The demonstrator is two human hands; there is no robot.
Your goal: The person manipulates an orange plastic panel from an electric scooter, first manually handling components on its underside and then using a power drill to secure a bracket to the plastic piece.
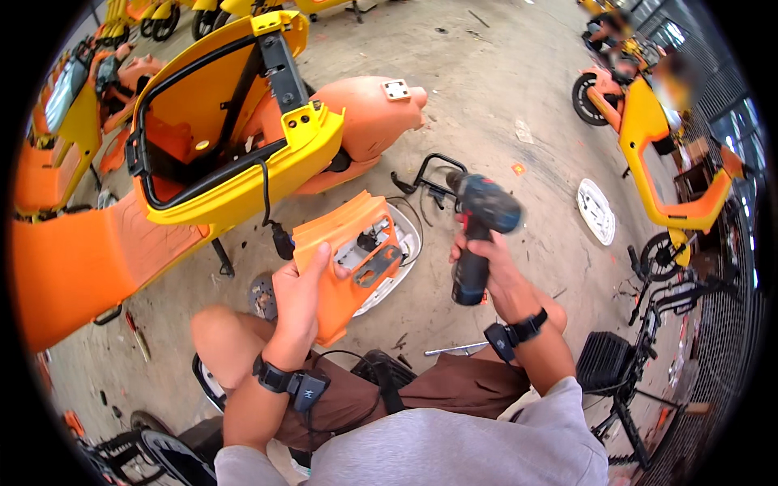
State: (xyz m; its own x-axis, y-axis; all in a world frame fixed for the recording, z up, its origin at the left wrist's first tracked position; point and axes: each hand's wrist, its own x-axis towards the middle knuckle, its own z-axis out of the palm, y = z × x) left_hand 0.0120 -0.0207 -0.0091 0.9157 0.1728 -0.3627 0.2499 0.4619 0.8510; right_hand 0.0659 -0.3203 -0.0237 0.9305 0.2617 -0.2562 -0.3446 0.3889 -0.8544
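In my left hand [301, 283] is an orange plastic panel [332, 301] with cut-out openings, tilted up, my thumb lying on its face. A white oval plastic part [403, 279] shows behind and through the panel. My right hand [491, 257] grips a dark cordless drill [485, 204] by its handle, its nose pointing up and to the left, apart from the panel. Close to the panel on the left, a black cable with a connector [281, 240] hangs from a yellow and orange scooter body [243, 194].
A black metal frame [438, 172] lies on the floor beyond the drill. Another white oval part [597, 212] rests farther right. A screwdriver [138, 334] lies at left. Yellow scooters [660, 174] stand around, with people at the far right. A black bike frame [620, 389] is at lower right.
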